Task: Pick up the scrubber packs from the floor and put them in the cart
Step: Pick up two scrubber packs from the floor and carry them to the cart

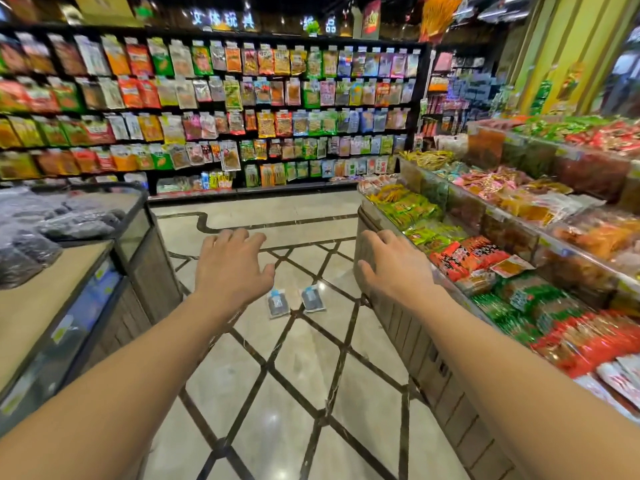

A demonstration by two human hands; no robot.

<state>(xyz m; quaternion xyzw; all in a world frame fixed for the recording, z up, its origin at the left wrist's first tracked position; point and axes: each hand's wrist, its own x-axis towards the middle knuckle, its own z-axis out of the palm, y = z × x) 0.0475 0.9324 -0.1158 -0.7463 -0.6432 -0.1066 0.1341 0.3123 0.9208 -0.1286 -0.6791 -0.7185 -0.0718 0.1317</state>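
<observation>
Both your left hand (pixel 230 268) and right hand (pixel 391 268) are spread and hold nothing. The two dark scrubber packs with pale blue headers (pixel 278 303) lie side by side on the glossy tiled floor (pixel 294 393) ahead. Crouch close and pinch each by its header. No cart is in view.

Far sign (pixel 223 19) above the wall shelves: lit white characters read 文体玩具.
Second far sign (pixel 320 25), to its right: only 品 could be read; the character before it was blurred.
Snack packets (pixel 207 109) and scrubber packs (pixel 296 300): print too small and blurred to read.
</observation>
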